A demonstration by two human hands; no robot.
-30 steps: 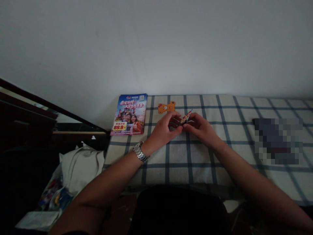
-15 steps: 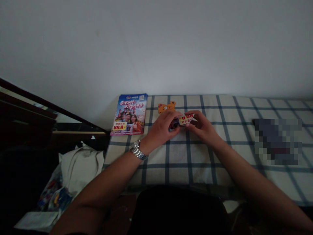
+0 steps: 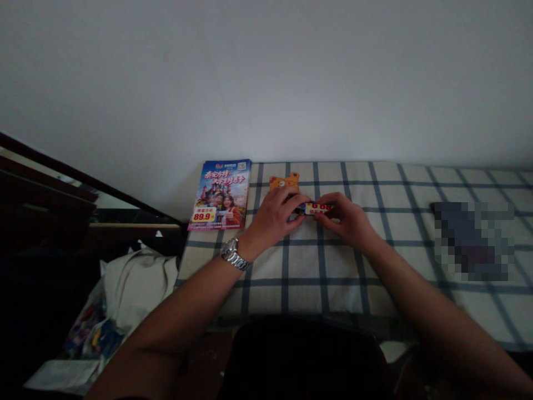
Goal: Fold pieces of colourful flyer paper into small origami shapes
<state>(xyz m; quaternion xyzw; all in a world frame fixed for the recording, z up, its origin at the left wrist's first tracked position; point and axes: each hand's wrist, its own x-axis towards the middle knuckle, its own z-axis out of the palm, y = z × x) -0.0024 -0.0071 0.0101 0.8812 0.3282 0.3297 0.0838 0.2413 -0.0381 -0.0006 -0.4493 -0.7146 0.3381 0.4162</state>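
A small folded paper flyer is pinched between my two hands over the checked cloth. Red upside-down digits on a yellow patch face up, and part of it is dark blue. My left hand has its fingers closed on the flyer's left end, and a metal watch circles that wrist. On the other end, my right hand grips with thumb and fingers, which hide that edge. Just behind my left hand lies an orange bear-shaped cutout, partly covered by the fingers.
A stack of similar printed flyers lies at the left back of the checked tablecloth. At the right is a blurred-out dark object. Left of the table, a pale bag stands low down. A white wall rises behind.
The folded flyer has tilted flatter and looks thinner, with my right hand slightly lower and further right. My left hand has barely moved.
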